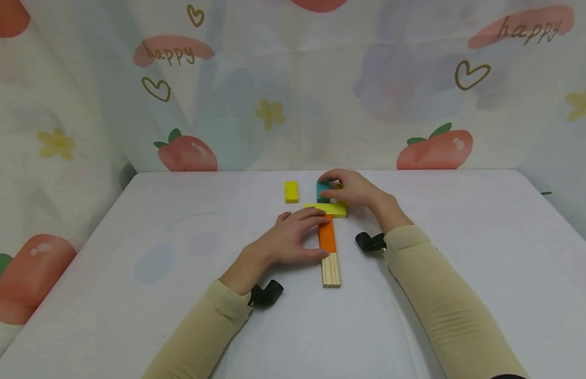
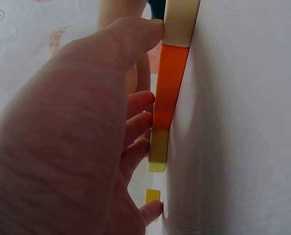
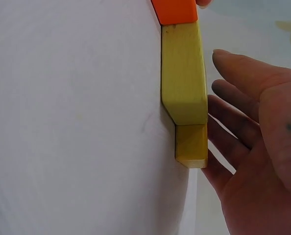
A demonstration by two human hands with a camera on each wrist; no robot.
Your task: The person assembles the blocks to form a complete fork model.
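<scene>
My left hand (image 1: 293, 239) lies along the left side of a row of blocks. Its thumb touches near the joint of the plain wood block (image 1: 331, 271) and the orange block (image 1: 327, 237); its other fingers spread towards the yellow block (image 1: 337, 210) set crosswise at the far end. Over the teal block (image 1: 323, 198) hovers my right hand (image 1: 352, 189), thumb and forefinger apart. Another yellow block (image 3: 192, 142), partly covered by that hand in the head view, adjoins the crosswise one. The right wrist view shows nothing gripped between the right fingertips.
A separate yellow block (image 1: 291, 192) stands to the left of the teal one. The white tablecloth (image 1: 155, 316) reaches a printed fabric backdrop (image 1: 302, 68) at the back. Small black cameras (image 1: 266, 293) are worn at both wrists.
</scene>
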